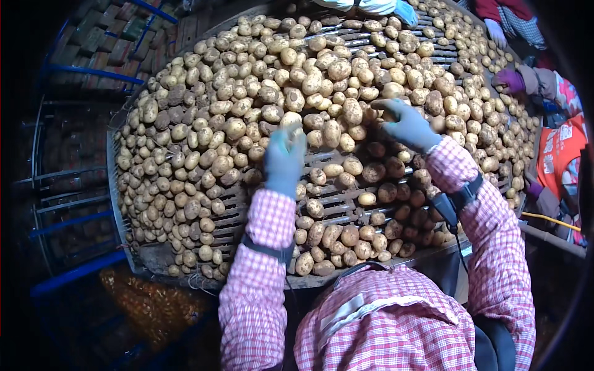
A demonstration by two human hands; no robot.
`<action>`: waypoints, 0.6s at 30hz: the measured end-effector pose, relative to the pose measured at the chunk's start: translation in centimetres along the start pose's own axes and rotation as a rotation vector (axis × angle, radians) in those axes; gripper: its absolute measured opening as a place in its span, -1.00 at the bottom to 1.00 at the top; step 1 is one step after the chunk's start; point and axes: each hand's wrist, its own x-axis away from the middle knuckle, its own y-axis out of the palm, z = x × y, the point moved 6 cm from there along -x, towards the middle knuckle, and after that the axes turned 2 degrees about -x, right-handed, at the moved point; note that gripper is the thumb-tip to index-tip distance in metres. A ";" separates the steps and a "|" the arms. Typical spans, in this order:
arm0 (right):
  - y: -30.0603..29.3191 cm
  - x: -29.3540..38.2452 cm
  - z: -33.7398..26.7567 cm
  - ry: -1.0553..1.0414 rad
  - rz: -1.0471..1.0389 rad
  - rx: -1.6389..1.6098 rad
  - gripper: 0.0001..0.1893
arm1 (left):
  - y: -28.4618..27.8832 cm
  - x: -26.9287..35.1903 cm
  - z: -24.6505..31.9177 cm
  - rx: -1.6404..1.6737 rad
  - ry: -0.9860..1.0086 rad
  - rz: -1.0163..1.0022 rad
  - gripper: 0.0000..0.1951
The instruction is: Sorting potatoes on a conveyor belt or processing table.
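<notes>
Many soil-dusted potatoes (222, 164) cover a slatted metal sorting table (334, 208) before me. My left hand (285, 157), in a blue-grey work glove, is over the middle of the heap with a pale potato (291, 119) at its fingertips; blur hides whether the fingers grip it. My right hand (408, 123), gloved alike, reaches in from the right with its fingers spread towards the potatoes beside a large oval one (352, 111). Its palm side is hidden, so I cannot tell if it holds anything. Dark straps circle both checked sleeves.
Co-workers' gloved hands show at the table's far edge (406, 13) and right side (509, 81). One person wears an orange vest (559, 155). Blue metal rails (79, 273) and an orange mesh sack (148, 301) are at the left. A yellow cord (552, 220) lies at the right.
</notes>
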 end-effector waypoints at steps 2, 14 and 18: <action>0.1 1.5 -0.4 0.208 -0.058 -0.592 -0.57 | -1.7 -4.5 0.2 -0.070 0.302 0.161 -0.67; 5.4 12.1 0.9 0.264 -0.033 -0.965 -0.62 | 4.5 -11.6 3.6 -0.744 0.392 0.052 -0.53; 7.7 11.0 -1.2 0.159 -0.133 -0.929 -0.54 | 4.4 -8.3 2.9 -0.223 0.178 -0.172 -0.54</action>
